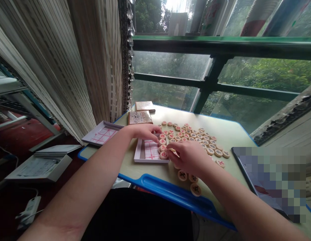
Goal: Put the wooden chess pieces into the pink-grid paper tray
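While a tablet (265,190) takes the table's (230,127) right edge and two packs (140,117) its far left corner, loose discs (192,135) fill the middle; a lid (102,134) overlaps the left edge; the box (151,161) holds red-marked discs (163,155) along its right wall, between the left hand (146,131), loosely curved, and the right (187,154), fingers narrowed (I cannot tell either grip).

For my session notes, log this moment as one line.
Left hand: at red-marked discs in white box | Right hand: beside same discs, grip unclear | Table: other discs spread mostly right of box
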`<state>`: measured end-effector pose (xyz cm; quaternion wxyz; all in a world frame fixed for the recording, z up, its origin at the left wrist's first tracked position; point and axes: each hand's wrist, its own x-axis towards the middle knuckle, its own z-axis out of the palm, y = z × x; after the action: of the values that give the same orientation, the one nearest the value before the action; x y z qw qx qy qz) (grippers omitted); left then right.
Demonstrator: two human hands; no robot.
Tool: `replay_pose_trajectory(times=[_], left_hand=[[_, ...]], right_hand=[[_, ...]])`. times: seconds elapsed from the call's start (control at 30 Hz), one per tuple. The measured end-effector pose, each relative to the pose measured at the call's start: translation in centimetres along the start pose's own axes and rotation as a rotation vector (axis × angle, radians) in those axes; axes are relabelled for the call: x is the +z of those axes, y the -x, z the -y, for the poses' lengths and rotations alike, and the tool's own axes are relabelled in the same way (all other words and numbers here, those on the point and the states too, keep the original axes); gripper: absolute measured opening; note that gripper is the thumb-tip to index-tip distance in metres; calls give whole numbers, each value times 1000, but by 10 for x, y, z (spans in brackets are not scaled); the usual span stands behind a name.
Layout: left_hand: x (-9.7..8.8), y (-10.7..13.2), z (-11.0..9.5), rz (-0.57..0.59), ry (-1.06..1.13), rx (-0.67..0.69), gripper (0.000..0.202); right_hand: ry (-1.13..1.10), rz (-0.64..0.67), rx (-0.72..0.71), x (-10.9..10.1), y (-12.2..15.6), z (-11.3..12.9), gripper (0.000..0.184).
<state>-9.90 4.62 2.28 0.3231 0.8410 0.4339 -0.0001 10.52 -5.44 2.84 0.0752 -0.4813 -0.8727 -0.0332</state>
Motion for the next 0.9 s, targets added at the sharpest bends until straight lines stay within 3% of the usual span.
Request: replay_pose_trajectory(times=[0.2,0.43,0.57,0.67,0.77,0.9], left_hand=[[0,-2,3,-5,-13,17,56],[-1,-1,2,4,-18,28,56],[0,-1,1,-11,101,-13,55],[0,-2,0,-86,247,-83,44],[1,-2,0,-69,314,-94,37],[3,-1,1,-1,329,-28,40]], right_hand=[[8,-84,72,-1,-2,-4,30],[8,-80,66,2,-2,-1,31],[-43,-94,130,2,-4,-6,33],[-166,-218,372,3,-11,-31,40],[-238,-306,527,9,-20,-68,41],[-295,-175,553,27,-32,-105,47]])
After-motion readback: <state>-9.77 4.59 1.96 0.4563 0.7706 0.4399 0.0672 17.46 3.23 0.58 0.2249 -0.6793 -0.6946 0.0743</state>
